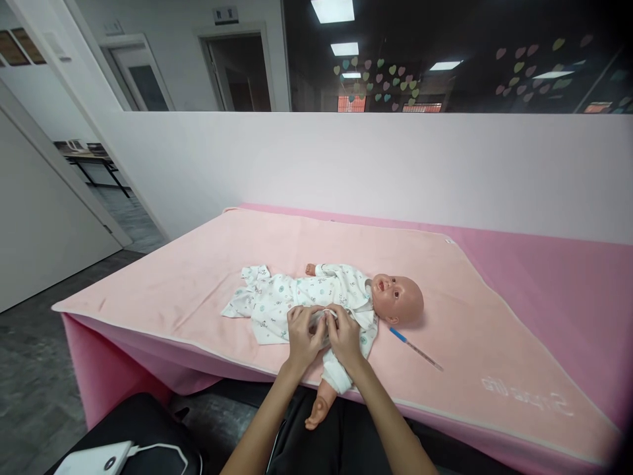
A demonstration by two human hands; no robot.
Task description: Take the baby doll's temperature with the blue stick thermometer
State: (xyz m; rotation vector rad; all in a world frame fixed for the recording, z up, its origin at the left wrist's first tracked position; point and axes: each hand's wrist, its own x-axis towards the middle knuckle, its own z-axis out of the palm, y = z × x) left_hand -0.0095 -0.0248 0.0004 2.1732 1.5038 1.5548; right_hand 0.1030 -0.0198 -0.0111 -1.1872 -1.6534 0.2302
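A baby doll (398,301) lies on its back on a pale pink blanket (173,264), its head to the right. It wears a white printed outfit (277,300). Over the doll's near side, my left hand (305,332) pinches the cloth of the outfit. Close against it, my right hand (342,330) is also closed on the cloth, thumb and fingertips together. The exact bit of fabric between my fingertips is mostly hidden. Below my right wrist, the doll's bare near hand (320,410) hangs past the table edge, its sleeve (336,373) bunched up.
A thin stick with a blue end (414,346), perhaps a thermometer, lies near the doll's head. A darker pink cover (558,277) shows under the blanket. At lower left, a white device with a cable (96,460) rests on a black surface. A white wall (346,165) stands behind.
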